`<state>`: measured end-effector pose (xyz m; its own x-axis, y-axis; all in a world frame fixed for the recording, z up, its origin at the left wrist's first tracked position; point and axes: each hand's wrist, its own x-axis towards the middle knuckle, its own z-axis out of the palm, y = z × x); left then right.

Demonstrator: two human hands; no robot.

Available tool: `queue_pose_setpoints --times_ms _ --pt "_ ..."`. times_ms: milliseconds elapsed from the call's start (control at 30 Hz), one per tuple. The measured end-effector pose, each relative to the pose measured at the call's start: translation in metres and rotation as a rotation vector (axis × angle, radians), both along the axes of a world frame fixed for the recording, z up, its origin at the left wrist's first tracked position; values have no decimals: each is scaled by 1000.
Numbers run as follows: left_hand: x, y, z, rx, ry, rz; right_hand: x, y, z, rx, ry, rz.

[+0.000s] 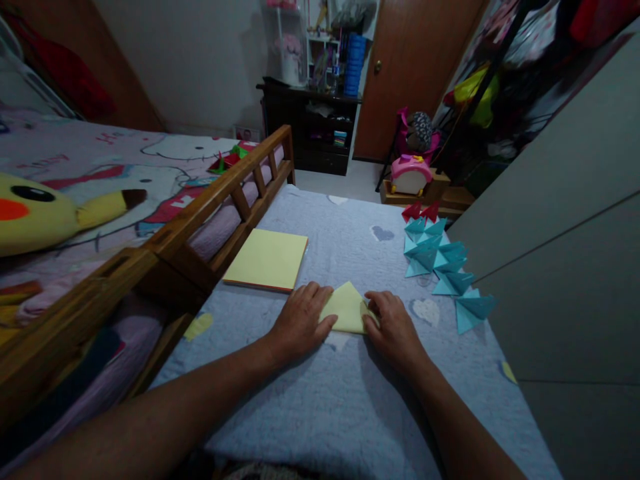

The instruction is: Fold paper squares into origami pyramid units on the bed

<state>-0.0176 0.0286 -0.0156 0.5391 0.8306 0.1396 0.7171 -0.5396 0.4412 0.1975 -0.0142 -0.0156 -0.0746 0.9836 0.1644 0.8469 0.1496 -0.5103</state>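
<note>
The left hand (pixel 301 321) is clamped on the left end of the folded yellow paper (pixel 347 310), and the right hand (pixel 395 330) pinches its right end; the paper lies between them on the blue cloth (pixel 280 407), which looks soft, so a crease might turn out weak; the stack of paper (pixel 267 260) on the left could slide if bumped; farther right, the blue paper shapes (pixel 451 255) could tip if the cloth got tugged.
</note>
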Motion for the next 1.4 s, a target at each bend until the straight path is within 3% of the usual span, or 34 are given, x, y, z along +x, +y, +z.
queue_pose_setpoints --times_ms 367,600,800,1067,1200,1400 --pt "-7 6 2 -83 -198 -77 0 0 4 -65 183 -66" --pt "-12 6 11 -98 -216 -126 1 -1 9 -103 129 -23" --pt "-14 9 8 -40 -230 -146 -2 0 8 -92 84 7" --pt "-13 8 6 -103 -238 -228 -3 -2 9 -123 227 40" --pt "-14 8 6 -192 -299 -171 -4 -2 10 -143 339 57" --pt "-15 10 9 -508 -486 -87 -4 -5 19 -151 364 111"
